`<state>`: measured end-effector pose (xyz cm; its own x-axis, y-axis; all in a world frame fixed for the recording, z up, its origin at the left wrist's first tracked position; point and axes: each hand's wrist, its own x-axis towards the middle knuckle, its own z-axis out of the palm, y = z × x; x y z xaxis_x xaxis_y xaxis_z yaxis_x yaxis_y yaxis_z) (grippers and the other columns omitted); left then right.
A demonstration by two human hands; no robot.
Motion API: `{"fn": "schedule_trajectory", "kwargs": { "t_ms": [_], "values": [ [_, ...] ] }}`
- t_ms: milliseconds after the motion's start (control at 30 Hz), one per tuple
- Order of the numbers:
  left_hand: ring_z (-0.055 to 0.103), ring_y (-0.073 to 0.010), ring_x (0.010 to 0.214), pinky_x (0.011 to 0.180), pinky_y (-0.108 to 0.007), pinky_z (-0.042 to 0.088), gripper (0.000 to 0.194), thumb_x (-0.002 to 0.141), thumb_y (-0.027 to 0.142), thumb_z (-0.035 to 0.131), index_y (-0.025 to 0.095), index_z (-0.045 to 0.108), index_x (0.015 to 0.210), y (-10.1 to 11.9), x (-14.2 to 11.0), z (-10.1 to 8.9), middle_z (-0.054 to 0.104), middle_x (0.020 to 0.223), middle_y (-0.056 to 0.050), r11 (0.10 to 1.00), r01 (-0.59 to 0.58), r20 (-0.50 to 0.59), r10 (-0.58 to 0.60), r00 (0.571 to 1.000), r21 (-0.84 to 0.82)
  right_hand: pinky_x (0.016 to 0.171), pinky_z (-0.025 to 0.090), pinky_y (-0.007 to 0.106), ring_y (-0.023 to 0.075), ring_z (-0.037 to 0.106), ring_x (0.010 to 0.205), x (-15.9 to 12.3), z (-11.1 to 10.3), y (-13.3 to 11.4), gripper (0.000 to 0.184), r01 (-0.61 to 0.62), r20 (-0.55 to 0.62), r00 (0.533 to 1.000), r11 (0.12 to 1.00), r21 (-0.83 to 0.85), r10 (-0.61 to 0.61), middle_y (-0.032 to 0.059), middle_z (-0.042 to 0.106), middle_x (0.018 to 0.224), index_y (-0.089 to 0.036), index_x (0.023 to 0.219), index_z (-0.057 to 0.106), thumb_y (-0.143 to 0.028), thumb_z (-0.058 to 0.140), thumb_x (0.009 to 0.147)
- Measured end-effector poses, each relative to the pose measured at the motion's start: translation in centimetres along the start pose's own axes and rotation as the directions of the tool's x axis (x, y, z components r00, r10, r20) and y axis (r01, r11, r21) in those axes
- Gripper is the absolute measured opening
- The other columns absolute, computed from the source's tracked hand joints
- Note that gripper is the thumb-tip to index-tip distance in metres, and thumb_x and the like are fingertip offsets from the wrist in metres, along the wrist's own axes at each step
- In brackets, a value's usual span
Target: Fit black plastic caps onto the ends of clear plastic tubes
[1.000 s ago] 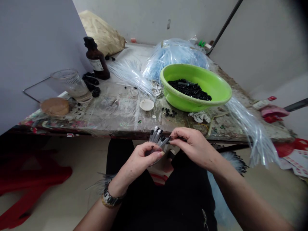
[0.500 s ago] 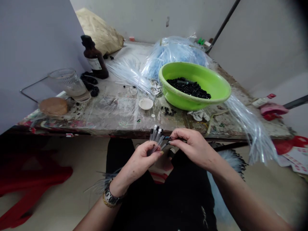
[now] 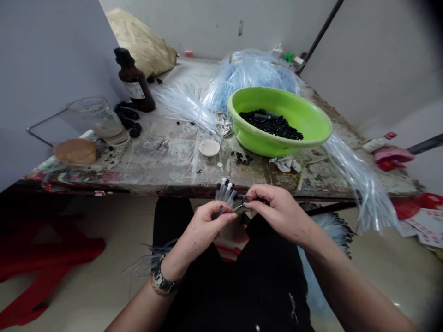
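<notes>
My left hand (image 3: 204, 227) is closed around a bundle of thin clear plastic tubes (image 3: 224, 196), some with black or white tips at the upper end. The tubes' loose ends trail out behind my wrist. Close to the bundle's right side, my right hand (image 3: 277, 210) pinches a small black fitting (image 3: 244, 202) between thumb and fingertips. The fitting meets the end of one tube that slants out of my left hand; my fingers hide how far it sits on the tube. Both hands are over my lap, just before the table edge.
A green basin (image 3: 280, 145) of small black parts stands on the stained table (image 3: 159, 161). Clear tube bundles (image 3: 360, 184) lie beside and behind it. A small white dish (image 3: 209, 148), brown bottle (image 3: 136, 87), tilted glass jug (image 3: 100, 122) and loose black pieces (image 3: 242, 158) are also there.
My left thumb and the bundle have shifted slightly, and the tube end now lies closer against the black fitting in my right fingers. The view has moved a little.
</notes>
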<state>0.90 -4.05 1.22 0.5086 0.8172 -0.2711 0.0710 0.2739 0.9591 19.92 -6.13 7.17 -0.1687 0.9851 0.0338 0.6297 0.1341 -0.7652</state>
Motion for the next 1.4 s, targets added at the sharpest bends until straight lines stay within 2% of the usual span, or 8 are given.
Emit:
{"fn": "schedule_trajectory", "kwargs": {
  "t_ms": [167, 567, 767, 933, 1067, 1400],
  "values": [
    [0.055, -0.0121, 0.055, 0.055, -0.023, 0.044, 0.011, 0.079, 0.027, 0.065, 0.016, 0.062, 0.078, 0.0, 0.0, -0.2, 0.06, 0.062, 0.002, 0.999, -0.038, 0.01, 0.037, 0.999, 0.036, 0.065, 0.038, 0.024, 0.0129, 0.055, 0.069, -0.2, 0.0, 0.3, 0.015, 0.029, 0.006, 1.0, 0.997, -0.066, -0.028, -0.0015, 0.06, 0.072, -0.019, 0.073, 0.055, -0.012, 0.057, 0.086],
    [0.047, -0.0107, 0.049, 0.047, -0.022, 0.038, 0.012, 0.075, 0.027, 0.068, 0.015, 0.067, 0.076, 0.6, 0.2, 0.1, 0.061, 0.059, 0.001, 0.997, -0.035, -0.042, 0.038, 0.998, 0.062, 0.065, 0.038, 0.025, 0.0135, 0.054, 0.068, -0.3, -0.3, 0.0, 0.018, 0.049, 0.054, 0.998, 0.994, -0.102, -0.043, -0.0013, 0.059, 0.071, -0.02, 0.071, 0.051, -0.012, 0.055, 0.087],
    [0.057, -0.0167, 0.072, 0.07, -0.027, 0.043, 0.011, 0.078, 0.021, 0.066, 0.017, 0.069, 0.068, 0.7, 0.3, -0.2, 0.063, 0.07, -0.002, 0.94, -0.218, -0.033, 0.234, 0.972, 0.262, 0.067, 0.038, 0.025, 0.0142, 0.053, 0.071, -0.7, -0.2, -0.4, 0.02, 0.087, 0.065, 0.995, 0.98, -0.176, -0.076, -0.0004, 0.057, 0.073, -0.02, 0.072, 0.048, -0.009, 0.052, 0.088],
    [0.057, -0.0162, 0.076, 0.072, -0.026, 0.042, 0.019, 0.085, 0.024, 0.063, 0.018, 0.069, 0.068, 0.4, 0.2, -0.6, 0.062, 0.076, -0.002, 0.88, -0.322, 0.067, 0.319, 0.945, 0.35, 0.067, 0.037, 0.026, 0.0146, 0.051, 0.071, -0.9, 0.0, -0.5, 0.021, 0.112, 0.1, 0.991, 0.968, -0.224, -0.092, -0.0002, 0.054, 0.073, -0.02, 0.072, 0.046, -0.008, 0.051, 0.088],
    [0.057, -0.0165, 0.076, 0.072, -0.026, 0.042, 0.018, 0.086, 0.024, 0.063, 0.018, 0.069, 0.07, 0.2, 0.1, -0.5, 0.062, 0.076, -0.002, 0.892, -0.305, 0.077, 0.296, 0.952, 0.334, 0.067, 0.037, 0.025, 0.0143, 0.052, 0.071, -0.9, 0.2, -0.2, 0.02, 0.102, 0.109, 0.991, 0.978, -0.183, -0.083, -0.0005, 0.055, 0.073, -0.02, 0.072, 0.047, -0.008, 0.052, 0.087],
    [0.053, -0.0162, 0.07, 0.067, -0.027, 0.041, 0.018, 0.081, 0.021, 0.061, 0.016, 0.065, 0.063, 0.2, 0.4, 0.1, 0.058, 0.067, -0.001, 0.931, -0.231, -0.002, 0.241, 0.971, 0.281, 0.066, 0.037, 0.025, 0.0133, 0.053, 0.069, -1.3, 2.1, 1.0, 0.021, -0.032, -0.007, 0.999, 0.999, -0.029, 0.032, -0.001, 0.057, 0.07, -0.019, 0.066, 0.049, -0.007, 0.054, 0.082]
  ]
}}
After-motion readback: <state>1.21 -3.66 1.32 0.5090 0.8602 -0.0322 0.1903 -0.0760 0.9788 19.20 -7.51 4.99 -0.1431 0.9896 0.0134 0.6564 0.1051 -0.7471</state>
